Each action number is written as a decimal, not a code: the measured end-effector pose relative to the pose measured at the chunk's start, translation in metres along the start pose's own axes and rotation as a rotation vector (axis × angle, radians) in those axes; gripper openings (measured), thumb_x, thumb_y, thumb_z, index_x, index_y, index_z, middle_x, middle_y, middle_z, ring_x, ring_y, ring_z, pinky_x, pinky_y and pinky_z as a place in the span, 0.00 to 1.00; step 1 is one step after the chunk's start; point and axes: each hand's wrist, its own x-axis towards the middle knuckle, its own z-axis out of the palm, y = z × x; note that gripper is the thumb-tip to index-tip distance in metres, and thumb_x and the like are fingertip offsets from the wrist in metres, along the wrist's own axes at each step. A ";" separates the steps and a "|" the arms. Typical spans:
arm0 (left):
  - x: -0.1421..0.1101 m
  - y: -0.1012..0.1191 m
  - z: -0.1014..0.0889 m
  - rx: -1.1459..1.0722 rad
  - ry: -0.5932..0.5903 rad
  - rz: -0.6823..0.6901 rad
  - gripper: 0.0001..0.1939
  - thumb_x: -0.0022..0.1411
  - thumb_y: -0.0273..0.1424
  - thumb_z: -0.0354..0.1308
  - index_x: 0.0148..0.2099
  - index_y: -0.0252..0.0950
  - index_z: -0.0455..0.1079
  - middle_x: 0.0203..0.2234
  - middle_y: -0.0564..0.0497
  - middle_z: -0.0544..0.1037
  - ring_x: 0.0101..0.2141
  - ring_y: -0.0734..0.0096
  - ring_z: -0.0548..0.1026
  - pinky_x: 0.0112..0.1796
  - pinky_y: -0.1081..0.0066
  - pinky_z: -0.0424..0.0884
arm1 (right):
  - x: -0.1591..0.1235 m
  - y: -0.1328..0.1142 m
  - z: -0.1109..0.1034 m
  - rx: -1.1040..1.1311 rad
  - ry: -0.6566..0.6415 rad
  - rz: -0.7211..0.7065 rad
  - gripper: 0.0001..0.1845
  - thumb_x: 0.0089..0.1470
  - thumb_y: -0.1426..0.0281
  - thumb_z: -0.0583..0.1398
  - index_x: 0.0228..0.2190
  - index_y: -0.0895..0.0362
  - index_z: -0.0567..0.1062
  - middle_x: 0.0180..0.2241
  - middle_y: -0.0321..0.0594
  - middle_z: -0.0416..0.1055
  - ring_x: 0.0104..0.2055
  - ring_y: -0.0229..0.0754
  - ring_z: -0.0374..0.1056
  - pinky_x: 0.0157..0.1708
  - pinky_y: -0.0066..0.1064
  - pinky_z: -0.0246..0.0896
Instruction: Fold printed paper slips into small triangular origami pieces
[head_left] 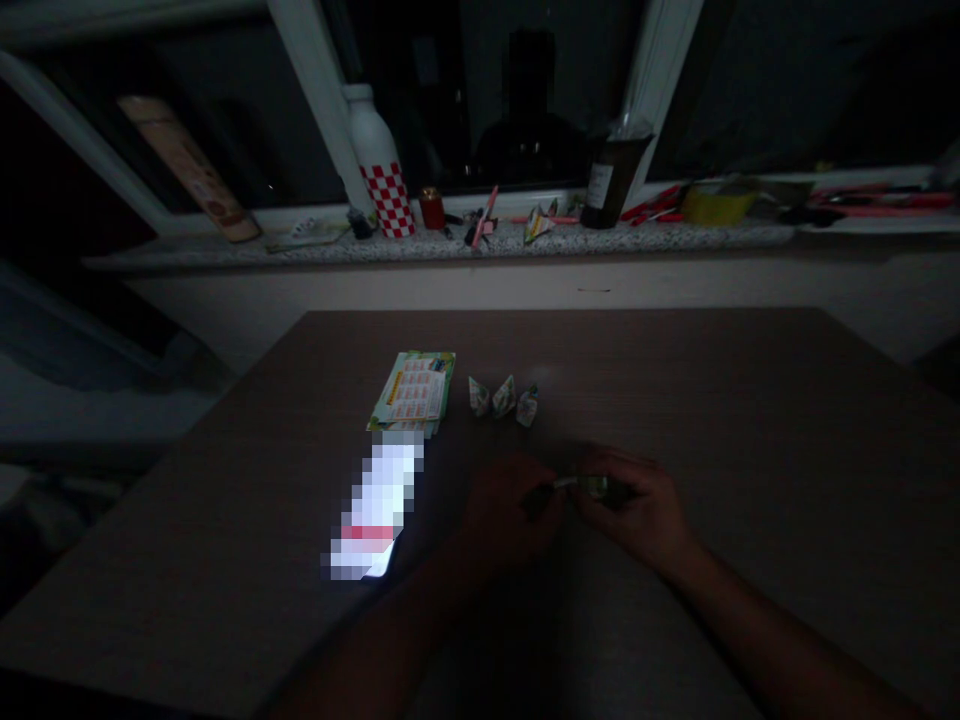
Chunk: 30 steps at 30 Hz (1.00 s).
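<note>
In dim light both my hands meet over the wooden table [750,420]. My left hand [506,520] and my right hand [637,510] pinch a small folded paper piece [581,486] between their fingertips, each closed on one end of it. Just beyond them stand three small folded paper shapes [504,398] in a row. A stack of printed paper sheets [415,392] lies to their left. A lit phone [375,510] lies face up left of my left hand.
Behind the table runs a stone windowsill [480,243] with a red-and-white checkered bottle [381,165], a dark bottle [611,175], a small red jar [431,208], a tape roll [712,203] and pens. A cardboard tube [187,165] leans at the left.
</note>
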 end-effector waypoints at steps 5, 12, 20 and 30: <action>0.001 -0.003 -0.006 0.238 -0.154 0.153 0.08 0.59 0.30 0.52 0.30 0.34 0.70 0.24 0.50 0.75 0.27 0.70 0.70 0.30 0.70 0.62 | 0.003 -0.002 -0.003 -0.157 -0.051 -0.190 0.04 0.47 0.76 0.62 0.25 0.56 0.71 0.22 0.36 0.70 0.25 0.38 0.65 0.31 0.33 0.59; 0.002 -0.003 -0.010 0.267 -0.169 0.247 0.10 0.62 0.28 0.49 0.31 0.33 0.69 0.24 0.51 0.74 0.26 0.72 0.68 0.30 0.70 0.59 | 0.004 -0.003 -0.007 -0.247 -0.021 -0.086 0.05 0.46 0.75 0.61 0.22 0.56 0.71 0.20 0.36 0.69 0.24 0.38 0.64 0.28 0.31 0.58; 0.002 -0.005 -0.011 0.288 -0.151 0.200 0.13 0.65 0.31 0.48 0.30 0.34 0.70 0.22 0.51 0.73 0.25 0.72 0.68 0.29 0.70 0.58 | 0.005 0.007 -0.016 -0.174 0.019 0.077 0.06 0.47 0.73 0.60 0.21 0.56 0.72 0.21 0.36 0.71 0.24 0.38 0.68 0.26 0.29 0.61; 0.003 -0.002 -0.021 -0.004 -0.106 -0.190 0.14 0.63 0.34 0.51 0.28 0.33 0.71 0.20 0.53 0.70 0.23 0.74 0.66 0.27 0.72 0.58 | 0.003 0.027 -0.030 -0.093 0.186 0.345 0.09 0.48 0.65 0.61 0.28 0.57 0.78 0.28 0.41 0.78 0.31 0.45 0.73 0.35 0.35 0.67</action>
